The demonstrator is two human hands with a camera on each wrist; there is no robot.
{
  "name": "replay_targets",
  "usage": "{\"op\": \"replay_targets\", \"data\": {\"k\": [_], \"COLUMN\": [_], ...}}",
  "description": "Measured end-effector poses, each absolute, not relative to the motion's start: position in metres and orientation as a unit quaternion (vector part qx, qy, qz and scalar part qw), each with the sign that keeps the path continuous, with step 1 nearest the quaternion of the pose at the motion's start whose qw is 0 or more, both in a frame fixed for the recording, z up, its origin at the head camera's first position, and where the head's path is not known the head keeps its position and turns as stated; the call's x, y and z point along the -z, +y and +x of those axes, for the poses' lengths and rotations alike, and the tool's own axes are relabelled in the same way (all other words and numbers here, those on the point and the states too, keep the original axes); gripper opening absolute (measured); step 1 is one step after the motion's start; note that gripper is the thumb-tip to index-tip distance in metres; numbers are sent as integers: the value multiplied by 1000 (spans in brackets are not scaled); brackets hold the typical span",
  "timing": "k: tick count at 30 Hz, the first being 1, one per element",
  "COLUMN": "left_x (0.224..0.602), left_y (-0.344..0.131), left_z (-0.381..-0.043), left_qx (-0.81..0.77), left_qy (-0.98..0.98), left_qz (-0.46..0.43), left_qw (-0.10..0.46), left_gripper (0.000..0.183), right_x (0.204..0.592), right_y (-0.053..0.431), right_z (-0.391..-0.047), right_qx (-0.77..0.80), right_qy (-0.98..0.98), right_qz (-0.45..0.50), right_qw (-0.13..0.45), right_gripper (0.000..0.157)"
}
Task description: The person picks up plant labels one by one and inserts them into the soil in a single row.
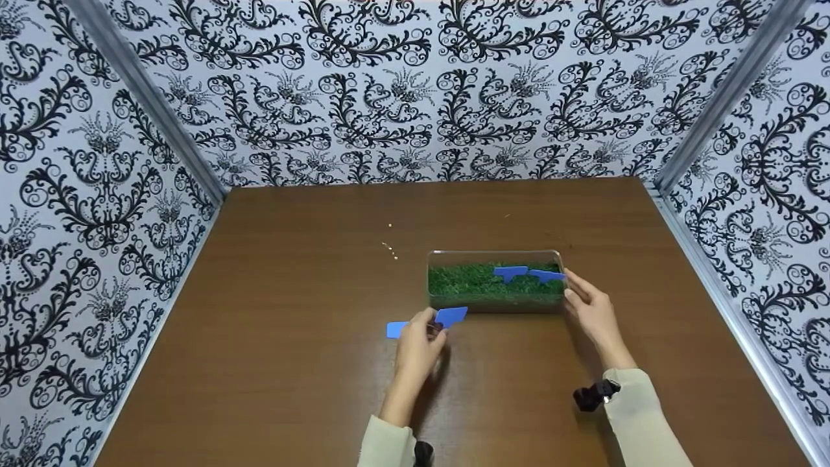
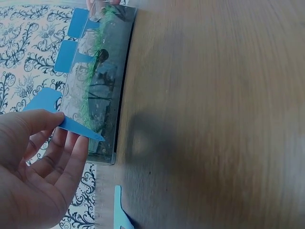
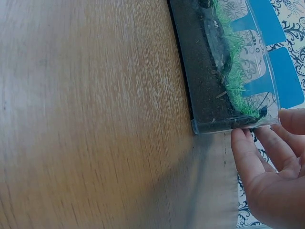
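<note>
My left hand (image 1: 418, 344) pinches a blue T-shaped plant label (image 1: 452, 316) between thumb and fingers, just in front of a clear plastic box (image 1: 499, 305). In the left wrist view the label's pointed stem overlaps the box's wall. The box holds dark soil (image 3: 200, 90) topped with green grass (image 1: 460, 279). Two blue plant labels, one nearer the middle (image 1: 511, 272) and one at the right (image 1: 548, 276), stand in the grass. My right hand (image 1: 593, 318) touches the box's right end with its fingertips, fingers fairly straight.
Another blue label (image 2: 119, 210) lies on the brown wooden table (image 1: 292, 272), left of the box and partly behind my left hand in the head view. Small pale crumbs (image 1: 391, 249) lie farther back. Patterned walls (image 1: 415, 91) enclose the table's back and sides.
</note>
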State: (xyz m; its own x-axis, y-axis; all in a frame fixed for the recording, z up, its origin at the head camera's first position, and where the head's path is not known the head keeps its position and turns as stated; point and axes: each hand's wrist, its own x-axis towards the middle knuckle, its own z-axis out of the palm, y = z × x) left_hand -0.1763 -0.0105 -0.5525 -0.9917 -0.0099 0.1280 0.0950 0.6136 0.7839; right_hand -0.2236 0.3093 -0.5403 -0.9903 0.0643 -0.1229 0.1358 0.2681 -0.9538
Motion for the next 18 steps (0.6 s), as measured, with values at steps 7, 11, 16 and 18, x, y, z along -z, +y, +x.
{"op": "replay_targets", "data": {"k": [7, 11, 16, 18], "left_x": [550, 549, 547, 547], "left_y": [-9, -8, -9, -9], "left_z": [-176, -176, -177, -177], "left_qx": [444, 449, 459, 465], "left_qy": [-893, -891, -886, -884], "left_qz": [-30, -29, -29, -32], "left_qw": [68, 65, 52, 48], "left_gripper": [15, 14, 13, 12], "right_x": [540, 539, 539, 539], "right_y": [309, 309, 309, 309], "right_z": [-223, -223, -223, -223], "right_qx": [600, 597, 597, 595], "right_qy": [797, 799, 799, 800], "right_qz": [68, 68, 67, 66], "right_qw": [23, 26, 27, 27], "right_gripper": [48, 48, 48, 48]}}
